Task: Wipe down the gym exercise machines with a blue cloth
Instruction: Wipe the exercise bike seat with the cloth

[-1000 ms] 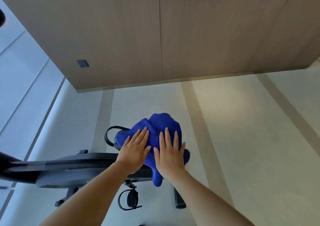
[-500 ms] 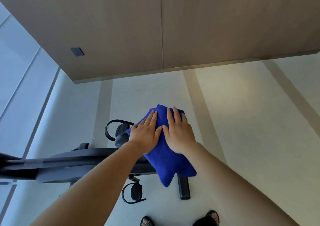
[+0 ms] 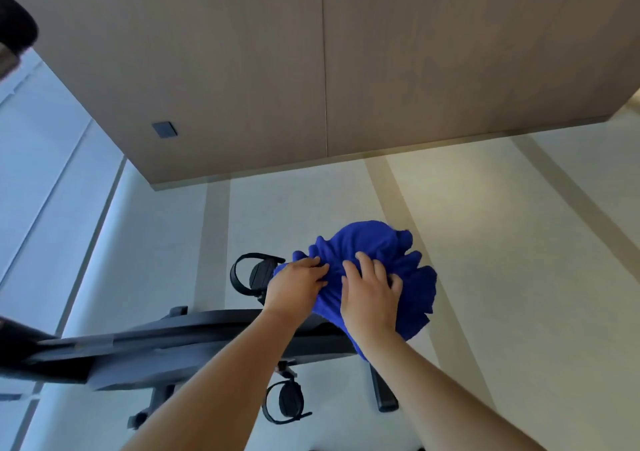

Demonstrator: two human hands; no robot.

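The dark grey exercise bike frame [image 3: 173, 339] runs in from my left, and the crumpled blue terry cloth [image 3: 377, 242] sits over its right-hand end. Half a second ago both my hands lay flat on it. Now my left hand [image 3: 298, 288] pinches the cloth's left edge with curled fingers, and my right hand [image 3: 372, 298] digs in beside it, bunching it up. I judge this patch is wiped and I am regathering the cloth.
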